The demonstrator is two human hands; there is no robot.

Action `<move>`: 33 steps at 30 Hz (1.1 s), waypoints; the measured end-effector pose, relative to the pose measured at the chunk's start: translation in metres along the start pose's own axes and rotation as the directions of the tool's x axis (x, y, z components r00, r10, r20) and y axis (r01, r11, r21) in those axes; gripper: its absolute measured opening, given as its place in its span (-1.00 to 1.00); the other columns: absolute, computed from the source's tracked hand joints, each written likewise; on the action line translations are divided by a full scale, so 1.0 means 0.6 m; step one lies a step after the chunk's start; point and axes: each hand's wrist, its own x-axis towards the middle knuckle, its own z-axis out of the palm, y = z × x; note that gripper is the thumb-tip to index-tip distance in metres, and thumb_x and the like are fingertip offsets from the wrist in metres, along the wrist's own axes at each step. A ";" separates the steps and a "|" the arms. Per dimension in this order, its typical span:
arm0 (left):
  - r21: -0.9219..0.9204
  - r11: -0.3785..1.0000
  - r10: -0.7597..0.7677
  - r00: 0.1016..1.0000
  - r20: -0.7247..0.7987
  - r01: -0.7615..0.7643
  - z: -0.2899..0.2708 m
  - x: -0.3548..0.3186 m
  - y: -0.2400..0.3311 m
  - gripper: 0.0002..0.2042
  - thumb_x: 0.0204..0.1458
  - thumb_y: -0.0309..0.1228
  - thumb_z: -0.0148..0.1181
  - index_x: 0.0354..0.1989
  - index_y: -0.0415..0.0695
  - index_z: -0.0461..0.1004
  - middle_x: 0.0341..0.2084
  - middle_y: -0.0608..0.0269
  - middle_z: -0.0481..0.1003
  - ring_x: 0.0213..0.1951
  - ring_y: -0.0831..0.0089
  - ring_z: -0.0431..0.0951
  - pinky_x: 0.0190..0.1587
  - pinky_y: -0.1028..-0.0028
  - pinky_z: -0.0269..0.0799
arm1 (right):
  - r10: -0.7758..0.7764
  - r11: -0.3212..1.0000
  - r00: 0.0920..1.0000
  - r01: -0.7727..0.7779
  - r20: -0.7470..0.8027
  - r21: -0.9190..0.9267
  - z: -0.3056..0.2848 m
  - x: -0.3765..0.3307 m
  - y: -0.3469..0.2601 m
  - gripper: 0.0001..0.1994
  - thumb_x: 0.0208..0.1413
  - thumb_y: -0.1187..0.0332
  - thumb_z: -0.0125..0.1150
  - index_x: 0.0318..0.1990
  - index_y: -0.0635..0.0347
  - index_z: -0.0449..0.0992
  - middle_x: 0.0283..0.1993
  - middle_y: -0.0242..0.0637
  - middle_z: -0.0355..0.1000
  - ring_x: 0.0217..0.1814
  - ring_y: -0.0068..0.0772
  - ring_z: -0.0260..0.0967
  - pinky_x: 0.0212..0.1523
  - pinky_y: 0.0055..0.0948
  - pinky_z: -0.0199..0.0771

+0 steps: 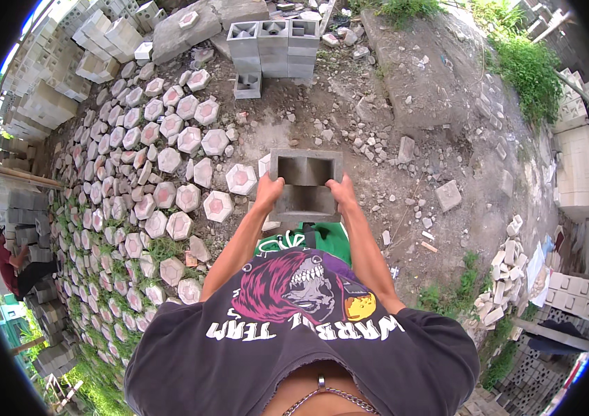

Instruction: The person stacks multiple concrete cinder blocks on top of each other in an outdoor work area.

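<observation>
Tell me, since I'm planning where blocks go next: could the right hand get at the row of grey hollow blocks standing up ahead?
Probably not as things stand: the right hand and left hand both grip the hollow concrete block, and the row of grey hollow blocks stands far off across rubble-strewn dirt.

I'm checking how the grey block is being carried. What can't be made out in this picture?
- Head view: the underside of the hollow concrete block faces away from the camera.
- The left hand and right hand grip its sides; the fingers wrapped round it are hidden by the block.
- The feet are hidden by the dark shirt.
- The crouching person at the left rim is too small and distorted.
</observation>
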 end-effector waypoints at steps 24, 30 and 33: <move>0.031 0.993 -0.109 0.979 -0.173 0.116 0.027 0.611 0.294 -0.47 -0.10 -0.42 0.10 0.10 -0.38 0.30 -0.05 -0.21 0.46 0.04 0.03 0.45 0.11 0.26 0.32 | 0.125 0.970 0.985 -0.096 0.121 -0.224 0.162 0.671 -0.287 -0.27 -0.13 0.54 0.12 0.32 0.21 0.12 0.02 -0.14 0.42 0.01 -0.31 0.39 0.05 -0.37 0.35; 0.063 0.988 -0.127 0.975 -0.182 0.141 -0.061 0.768 0.284 -0.52 -0.10 -0.44 0.10 0.08 -0.30 0.36 -0.09 -0.03 0.51 -0.02 0.18 0.49 0.05 0.31 0.33 | 0.116 0.975 0.988 -0.094 0.099 -0.204 0.293 0.775 -0.333 -0.40 -0.11 0.51 0.15 0.20 0.18 0.26 -0.04 -0.18 0.44 -0.05 -0.31 0.39 0.00 -0.35 0.36; 0.069 0.994 -0.068 0.985 -0.161 0.080 -0.110 0.840 0.301 -0.53 -0.10 -0.44 0.08 0.07 -0.29 0.37 -0.10 -0.03 0.52 -0.03 0.19 0.50 0.04 0.32 0.34 | 0.117 0.972 0.990 -0.099 0.076 -0.215 0.359 0.830 -0.347 -0.40 -0.11 0.52 0.15 0.20 0.20 0.25 -0.03 -0.19 0.44 -0.05 -0.32 0.39 0.01 -0.35 0.36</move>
